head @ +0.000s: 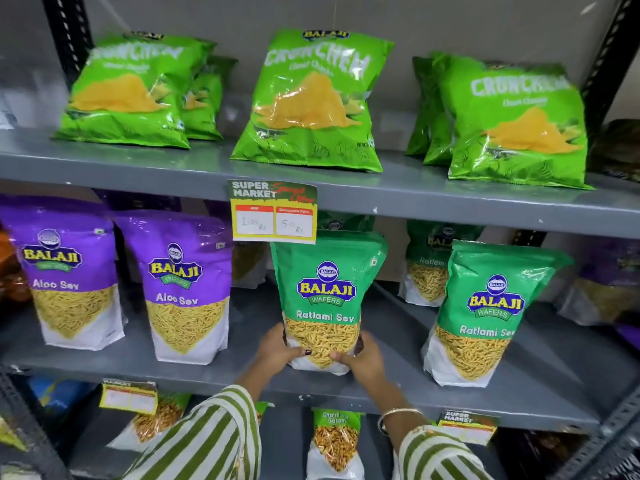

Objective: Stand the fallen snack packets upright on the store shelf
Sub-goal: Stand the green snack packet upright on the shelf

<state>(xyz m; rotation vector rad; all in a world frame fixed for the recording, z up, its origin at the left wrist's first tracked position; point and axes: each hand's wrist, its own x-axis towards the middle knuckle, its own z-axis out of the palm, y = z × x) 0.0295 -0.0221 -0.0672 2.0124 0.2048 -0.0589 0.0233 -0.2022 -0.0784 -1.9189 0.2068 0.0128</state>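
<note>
A green Ratlami Sev packet (325, 289) stands upright at the middle of the grey middle shelf (242, 372). My left hand (278, 351) grips its lower left corner and my right hand (363, 360) grips its lower right corner. A second Ratlami Sev packet (485, 313) stands upright to the right, with another (429, 265) behind it. Two purple Aloo Sev packets (69, 275) (188, 289) stand upright on the left.
Green Crunchem chip bags (311, 102) line the top shelf (173, 168). A yellow price tag (273, 211) hangs from that shelf's edge just above the held packet. Smaller packets (335, 441) stand on the shelf below. Black uprights frame both sides.
</note>
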